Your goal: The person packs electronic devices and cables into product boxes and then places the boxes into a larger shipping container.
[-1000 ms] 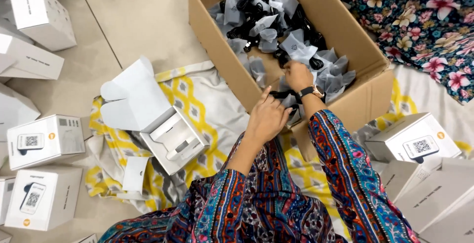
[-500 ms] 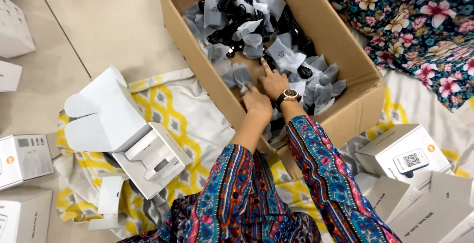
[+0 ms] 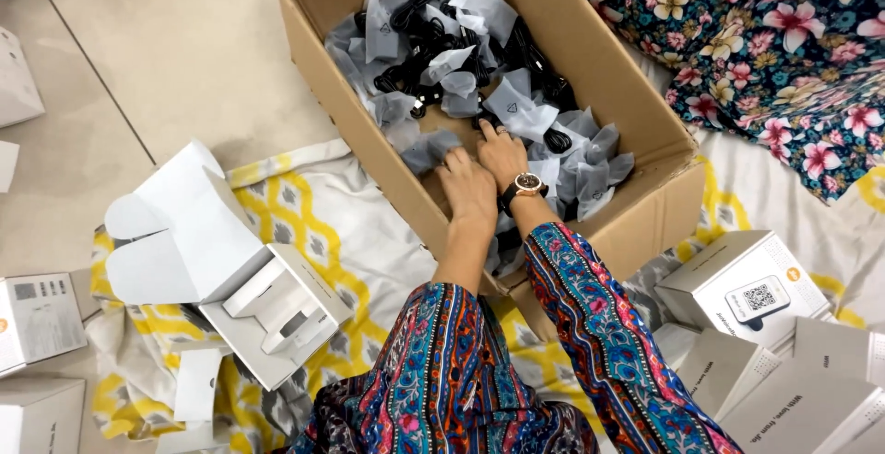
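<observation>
A large cardboard box [image 3: 645, 113] holds several black cables in small grey plastic bags [image 3: 442, 58]. Both my hands are inside it near its front wall. My left hand [image 3: 467, 188] lies palm down with its fingertips on a grey bag [image 3: 430, 150]; its palm is hidden, so I cannot tell if it grips the bag. My right hand [image 3: 501, 153], with a wristwatch [image 3: 527, 182], rests beside it with fingers spread over the bags and nothing held. My sleeves are patterned in many colours.
An open white carton [image 3: 277, 311] with a white insert lies left of me on a yellow-patterned cloth [image 3: 313, 205]. Closed white boxes sit at right [image 3: 751, 288] and at left [image 3: 41, 316]. A person in floral cloth [image 3: 784, 58] sits beyond the box.
Both hands have moved deeper into the cardboard box, the left coming up from the front wall to the bags. The view has shifted, so everything sits further left.
</observation>
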